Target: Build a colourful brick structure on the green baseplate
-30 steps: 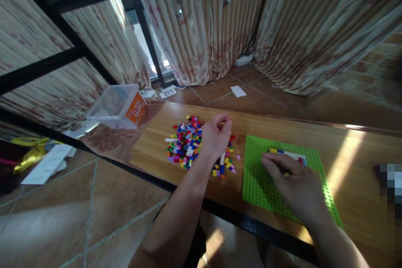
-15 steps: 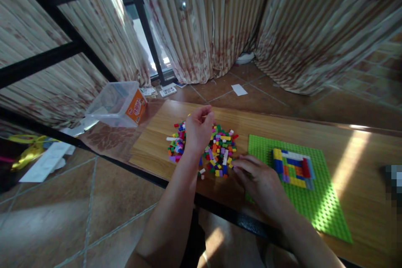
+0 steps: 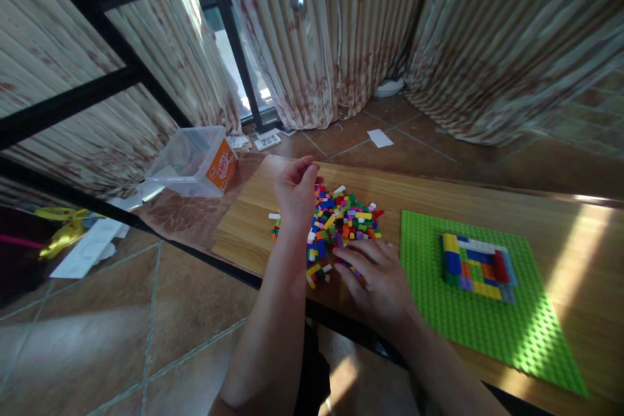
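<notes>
A heap of small multicoloured toy bricks (image 3: 336, 218) lies on the wooden table. Over its left side my left hand (image 3: 296, 198) is raised, fingers curled in towards the thumb; whatever they hold, if anything, is hidden. My right hand (image 3: 377, 276) rests low at the near right edge of the heap, its thumb and fingers apart and touching bricks. To the right of it lies a green studded baseplate (image 3: 424, 286). On that stands a low block of joined bricks (image 3: 475, 266) in yellow, blue, white, orange and green, with a raised red brick (image 3: 500, 266) on its right side.
A clear plastic box (image 3: 188, 162) with an orange label stands beyond the table's left end. The wooden tabletop (image 3: 390, 185) has a dark front edge (image 3: 234, 273). Curtains (image 3: 312, 45) hang behind, and a white paper (image 3: 380, 138) lies on the tiled floor.
My right hand has moved left, away from the baseplate and further over the heap. My left hand stays raised, slightly further left over the bricks. The view has shifted a little.
</notes>
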The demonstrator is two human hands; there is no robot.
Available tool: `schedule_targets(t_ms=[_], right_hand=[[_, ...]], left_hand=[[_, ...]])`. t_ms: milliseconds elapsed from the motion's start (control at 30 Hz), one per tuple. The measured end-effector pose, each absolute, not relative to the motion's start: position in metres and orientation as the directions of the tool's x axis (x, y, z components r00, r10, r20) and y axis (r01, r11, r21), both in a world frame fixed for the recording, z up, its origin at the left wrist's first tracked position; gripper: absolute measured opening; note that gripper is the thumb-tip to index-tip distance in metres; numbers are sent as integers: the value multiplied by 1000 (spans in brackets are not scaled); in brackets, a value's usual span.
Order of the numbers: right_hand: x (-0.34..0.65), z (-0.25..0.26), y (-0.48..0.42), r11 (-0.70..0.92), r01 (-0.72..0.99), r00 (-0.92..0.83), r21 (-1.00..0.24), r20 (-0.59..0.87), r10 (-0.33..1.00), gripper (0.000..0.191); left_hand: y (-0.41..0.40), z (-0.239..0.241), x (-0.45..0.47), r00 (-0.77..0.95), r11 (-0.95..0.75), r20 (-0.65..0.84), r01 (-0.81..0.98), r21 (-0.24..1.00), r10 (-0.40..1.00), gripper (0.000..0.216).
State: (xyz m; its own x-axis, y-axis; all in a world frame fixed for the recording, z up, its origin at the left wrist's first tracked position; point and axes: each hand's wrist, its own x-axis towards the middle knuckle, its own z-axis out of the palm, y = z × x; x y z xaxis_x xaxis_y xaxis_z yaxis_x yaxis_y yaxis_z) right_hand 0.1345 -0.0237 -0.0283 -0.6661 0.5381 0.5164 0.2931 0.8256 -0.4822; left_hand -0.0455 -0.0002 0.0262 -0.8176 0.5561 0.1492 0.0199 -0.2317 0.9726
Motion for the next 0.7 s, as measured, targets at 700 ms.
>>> schedule_targets(t_ms=[700], right_hand=[[106, -33, -41, 835, 385, -696, -393, 471, 542, 19]], left_hand=[[-7, 34, -50, -834, -202, 118, 7, 979, 540, 18]])
